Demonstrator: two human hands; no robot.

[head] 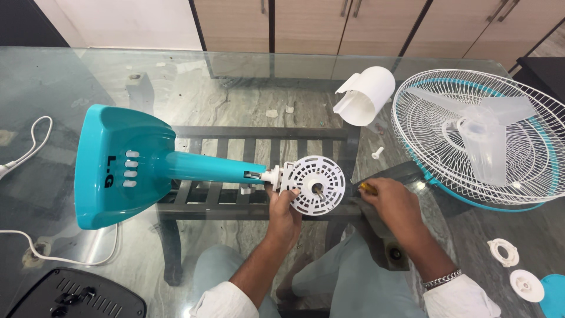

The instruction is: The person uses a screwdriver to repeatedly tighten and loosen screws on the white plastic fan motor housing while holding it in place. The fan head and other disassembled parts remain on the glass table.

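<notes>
A teal fan stand [126, 168] lies on its side on the glass table [76, 76], its neck pointing right. At the neck's end is a round white slotted motor housing [319, 184] with a shaft in its middle. My left hand [283, 207] grips the housing's left lower edge. My right hand [391, 200] is closed around a yellow-handled screwdriver [368, 188], its tip toward the housing's right side.
A white wire fan guard [429, 126] with a translucent blade [482, 141] lies at right. A curved white plastic cover [365, 94] sits behind, a small white peg [377, 153] near it. Two white round nuts [504, 252] [525, 285] are at right front. White cord [29, 144] and a black part [76, 297] lie left.
</notes>
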